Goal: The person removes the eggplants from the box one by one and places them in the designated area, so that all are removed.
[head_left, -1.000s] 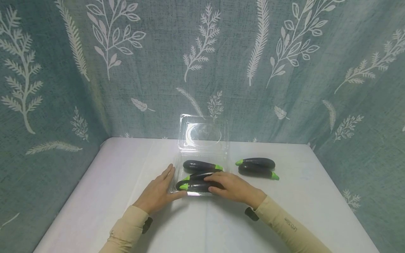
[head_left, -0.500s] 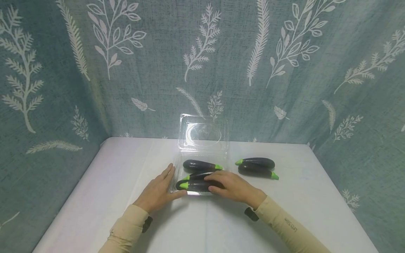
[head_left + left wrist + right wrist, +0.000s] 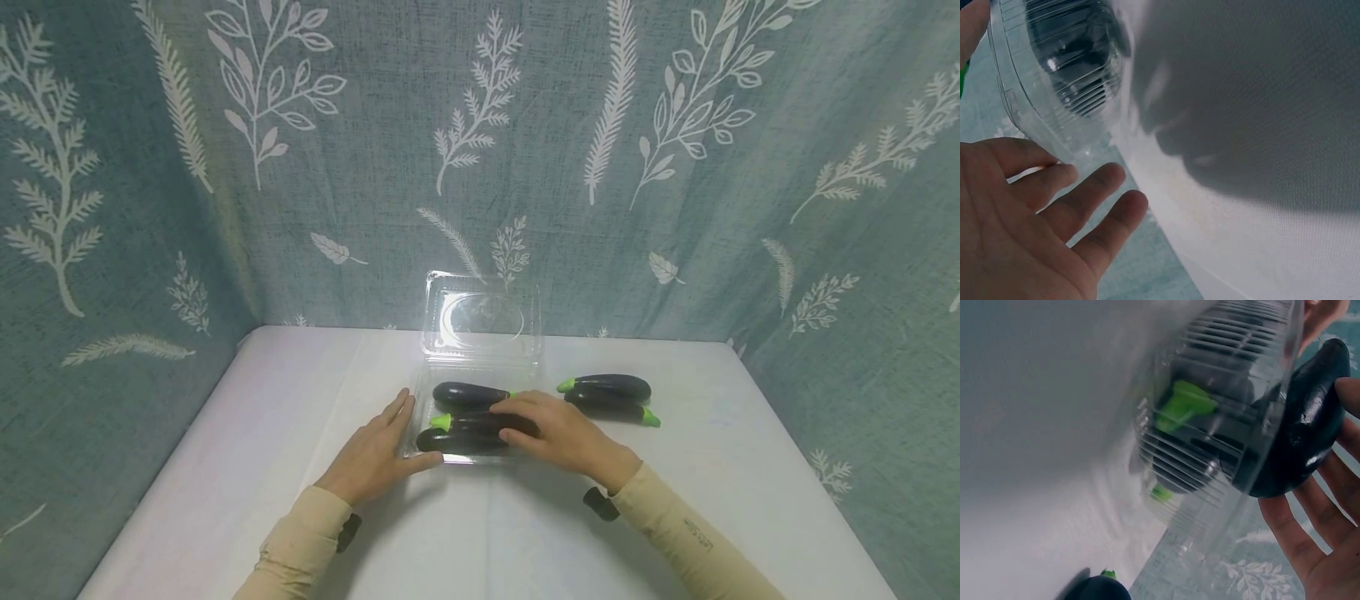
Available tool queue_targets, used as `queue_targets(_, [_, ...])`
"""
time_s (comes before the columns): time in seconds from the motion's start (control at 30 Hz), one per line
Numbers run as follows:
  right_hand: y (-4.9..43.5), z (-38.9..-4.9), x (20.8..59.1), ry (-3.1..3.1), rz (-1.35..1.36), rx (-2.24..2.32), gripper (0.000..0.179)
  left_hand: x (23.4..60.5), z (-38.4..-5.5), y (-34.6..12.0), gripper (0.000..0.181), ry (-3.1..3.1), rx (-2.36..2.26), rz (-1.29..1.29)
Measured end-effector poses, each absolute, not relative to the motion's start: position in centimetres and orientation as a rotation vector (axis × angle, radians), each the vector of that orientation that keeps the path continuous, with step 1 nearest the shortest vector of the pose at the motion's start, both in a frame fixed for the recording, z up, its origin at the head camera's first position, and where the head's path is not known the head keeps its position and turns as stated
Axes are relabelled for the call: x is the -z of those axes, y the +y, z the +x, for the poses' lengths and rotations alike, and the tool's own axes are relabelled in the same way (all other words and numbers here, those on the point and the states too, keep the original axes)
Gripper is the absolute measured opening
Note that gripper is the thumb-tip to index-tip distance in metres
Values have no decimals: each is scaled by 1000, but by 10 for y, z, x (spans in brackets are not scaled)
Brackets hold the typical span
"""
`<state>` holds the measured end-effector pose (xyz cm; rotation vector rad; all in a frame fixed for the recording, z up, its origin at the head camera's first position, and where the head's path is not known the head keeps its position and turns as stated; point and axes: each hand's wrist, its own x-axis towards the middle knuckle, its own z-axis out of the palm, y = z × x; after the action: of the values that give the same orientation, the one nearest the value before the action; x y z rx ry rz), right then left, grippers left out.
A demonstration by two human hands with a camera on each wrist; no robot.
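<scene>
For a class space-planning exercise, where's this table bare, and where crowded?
Bare: white tabletop left of the left hand, and right of the two loose glossy black eggplants. Crowded: the open clear plastic box: eggplants inside, another gripped by the right hand.

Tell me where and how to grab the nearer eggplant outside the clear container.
Probably take the nearer eggplant by its neck beside the green cap, coming down from the near side: that end slants away from the farther eggplant, which lies along the rest.

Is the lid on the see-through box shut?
No, the lid stands open at the far side of the box.
</scene>
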<state>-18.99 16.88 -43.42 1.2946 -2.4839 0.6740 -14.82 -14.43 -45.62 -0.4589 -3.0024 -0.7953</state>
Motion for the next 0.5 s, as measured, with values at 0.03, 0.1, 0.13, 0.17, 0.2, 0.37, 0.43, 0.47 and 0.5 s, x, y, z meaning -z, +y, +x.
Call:
queue_targets(0.03, [170, -190, 433, -2472, 1291, -681, 37, 456, -148, -144, 110, -3001, 796, -459])
queue_targets(0.1, [172, -190, 431, -2460, 1281, -694, 37, 456, -148, -144, 109, -2998, 800, -459])
queue_targets(0.13, [173, -191, 430, -2453, 1278, -697, 38, 456, -148, -144, 109, -2998, 802, -460])
queue_targets(0.17, [174, -191, 429, -2446, 1279, -701, 38, 457, -148, -144, 109, -2996, 804, -463])
queue_targets(0.2, [175, -191, 428, -2441, 1276, -704, 38, 457, -148, -145, 109, -2993, 803, -464])
queue_targets(0.37, [182, -193, 424, -2425, 1255, -706, 39, 457, -148, -145, 109, -2986, 799, -476])
queue_targets(0.43, [185, -193, 422, -2428, 1243, -702, 39, 457, -148, -145, 109, -2984, 796, -479])
queue_targets(0.47, [186, -194, 421, -2426, 1239, -699, 39, 457, -148, -145, 109, -2983, 794, -481])
queue_targets(0.5, [188, -194, 421, -2426, 1233, -697, 39, 457, -148, -145, 109, -2983, 793, -483])
